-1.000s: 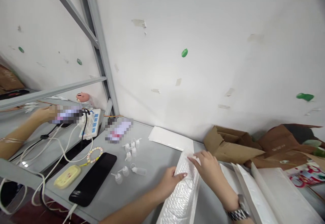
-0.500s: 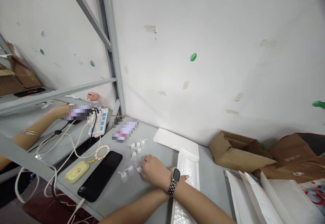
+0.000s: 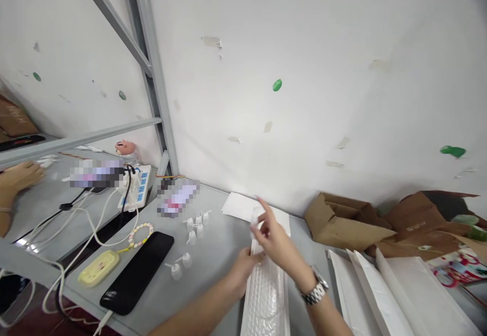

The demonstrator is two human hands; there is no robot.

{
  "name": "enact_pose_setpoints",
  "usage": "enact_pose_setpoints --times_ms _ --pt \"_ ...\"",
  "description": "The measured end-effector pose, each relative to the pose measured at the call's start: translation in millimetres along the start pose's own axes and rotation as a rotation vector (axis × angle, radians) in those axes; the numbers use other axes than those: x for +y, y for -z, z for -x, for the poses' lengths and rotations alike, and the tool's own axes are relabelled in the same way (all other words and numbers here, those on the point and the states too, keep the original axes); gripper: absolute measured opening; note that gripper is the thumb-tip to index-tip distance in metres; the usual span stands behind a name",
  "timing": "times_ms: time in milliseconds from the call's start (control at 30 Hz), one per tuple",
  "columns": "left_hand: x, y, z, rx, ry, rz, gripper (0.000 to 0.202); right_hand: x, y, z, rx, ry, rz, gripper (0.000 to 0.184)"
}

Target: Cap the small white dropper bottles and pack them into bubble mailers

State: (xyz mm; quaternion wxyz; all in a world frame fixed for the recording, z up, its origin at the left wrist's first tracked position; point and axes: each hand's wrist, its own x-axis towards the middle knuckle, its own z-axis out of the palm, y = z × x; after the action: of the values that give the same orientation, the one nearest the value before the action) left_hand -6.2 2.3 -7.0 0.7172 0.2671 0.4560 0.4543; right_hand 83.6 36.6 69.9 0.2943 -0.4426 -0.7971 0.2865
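Here we go: the right hand (image 3: 276,244), wearing a silver link watch (image 3: 314,289), is raised over the top of a long white bubble mailer (image 3: 264,300), its fingers curling around a small white piece (image 3: 255,223) too blurred to name, and I can't tell if it's gripped. The left hand (image 3: 243,270) is pressing in at the mailer's left edge, just below the right, so the hands are close but not clamped together. The mailer is lying lengthwise on a grey metal bench (image 3: 216,295), with one flat white mailer (image 3: 243,206) beyond it.

Counting up: seven small white plastic dropper bottles (image 3: 192,237) are standing well left of the hands, and at least three white padded mailers (image 3: 373,295) are leaning at the right. A black smartphone (image 3: 137,272) is lying beside a pale yellow oval case (image 3: 99,268). Brown cardboard (image 3: 344,219) is heaped against the wall. No writing is readable, and two patches are pixelated. Far left, a co-worker's hand (image 3: 21,176) is working at another bench.
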Motion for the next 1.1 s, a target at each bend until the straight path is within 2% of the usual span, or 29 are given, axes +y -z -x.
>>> enact_pose_setpoints --times_ms 100,167,233,367,567,633,900,967,1100 --pt "0 -1.5 6 -0.071 -0.008 0.038 0.045 20 28 13 0.212 -0.08 0.091 0.047" --pt "-2 -3.3 9 -0.104 0.009 0.035 0.045 36 36 23 0.309 -0.1 0.165 0.044" --pt "-4 -5.0 11 -0.141 0.032 0.019 0.043 49 36 33 0.343 -0.097 0.203 0.041" --pt "-6 -6.8 11 -0.192 0.014 0.02 0.041 62 29 44 0.261 -0.097 0.152 0.038" --pt "-6 -7.3 9 -0.127 0.01 0.027 0.045 62 28 47 0.105 -0.238 0.047 0.03" --pt "-6 -7.8 9 -0.111 0.006 0.025 0.047 62 30 47 0.096 -0.25 0.05 0.031" --pt "-3 -7.6 8 -0.065 -0.028 0.07 0.049 66 25 49 0.146 -0.049 0.161 0.031" --pt "-3 -6.8 7 -0.048 -0.033 0.073 0.048 67 22 49 0.122 -0.007 0.204 0.03" --pt "-4 -6.3 7 -0.027 -0.038 0.061 0.045 69 20 43 0.027 0.026 0.396 0.042"
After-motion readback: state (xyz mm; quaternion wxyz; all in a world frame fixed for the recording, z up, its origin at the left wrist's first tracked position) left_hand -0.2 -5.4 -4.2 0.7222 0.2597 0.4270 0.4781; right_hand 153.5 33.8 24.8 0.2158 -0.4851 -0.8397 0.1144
